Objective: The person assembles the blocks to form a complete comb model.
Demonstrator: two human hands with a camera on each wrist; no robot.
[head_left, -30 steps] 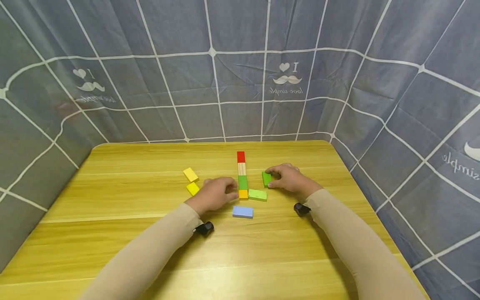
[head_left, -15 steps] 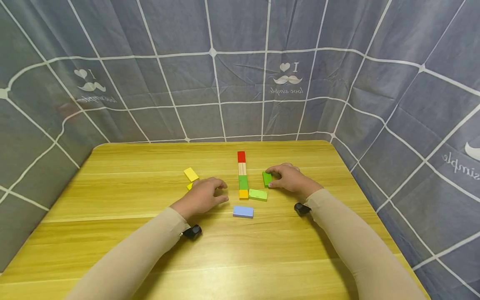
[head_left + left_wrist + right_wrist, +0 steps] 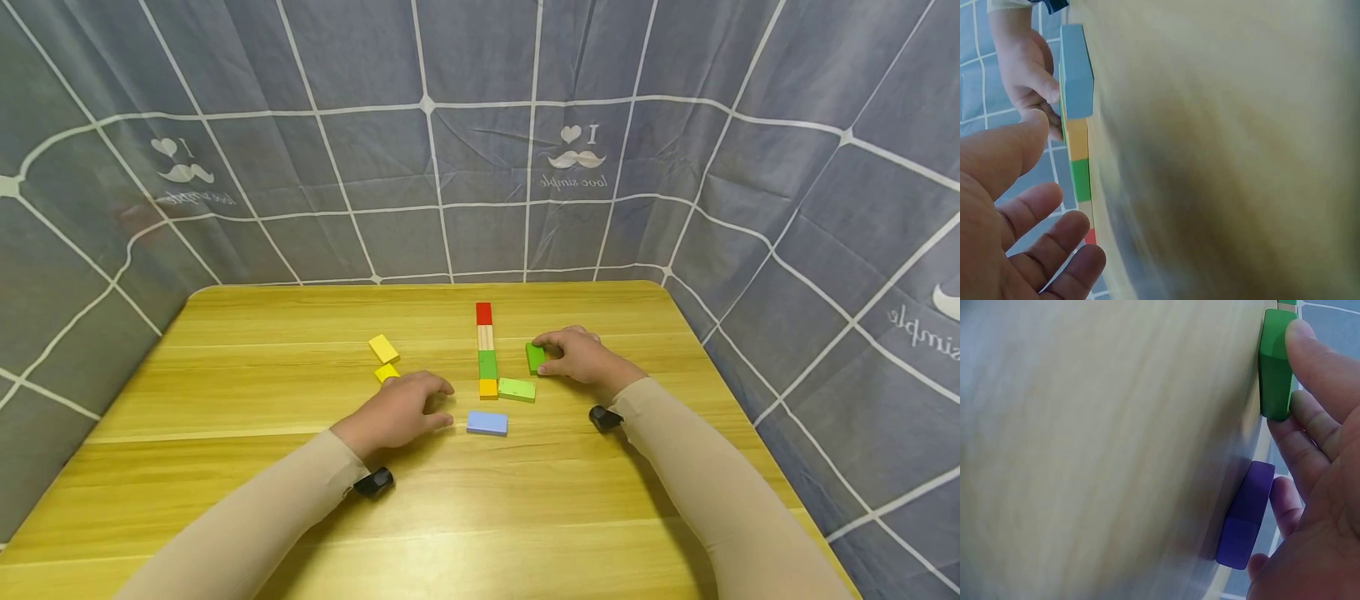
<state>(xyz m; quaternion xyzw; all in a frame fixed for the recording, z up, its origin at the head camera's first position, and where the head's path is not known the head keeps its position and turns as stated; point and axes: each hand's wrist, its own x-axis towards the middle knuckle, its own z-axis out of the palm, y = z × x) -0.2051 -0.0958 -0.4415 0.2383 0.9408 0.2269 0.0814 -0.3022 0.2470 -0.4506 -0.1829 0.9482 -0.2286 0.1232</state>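
Observation:
My right hand (image 3: 581, 357) pinches a green block (image 3: 535, 358) between thumb and fingers, low over the wooden table. Beside its lower fingers the right wrist view shows a purple block (image 3: 1246, 515), hidden under the hand from the head. My left hand (image 3: 401, 408) is relaxed, with thumb and fingers apart and nothing between them. Just right of its thumb lies a blue block (image 3: 487, 423). Between the hands runs a straight row: orange block (image 3: 488, 389), green block, plain wood block (image 3: 485, 337) and red block (image 3: 483, 313). A light green block (image 3: 517, 390) lies crosswise against the orange one.
Two yellow blocks, a pale one (image 3: 384, 348) and a brighter one (image 3: 386, 372), lie beyond my left hand, which partly covers the brighter. The wooden table (image 3: 247, 375) is bordered at the back and right by a grey-blue gridded curtain (image 3: 360, 158).
My left hand has drawn back to the left and toward me, away from the near end of the row. My right hand stays at the green block.

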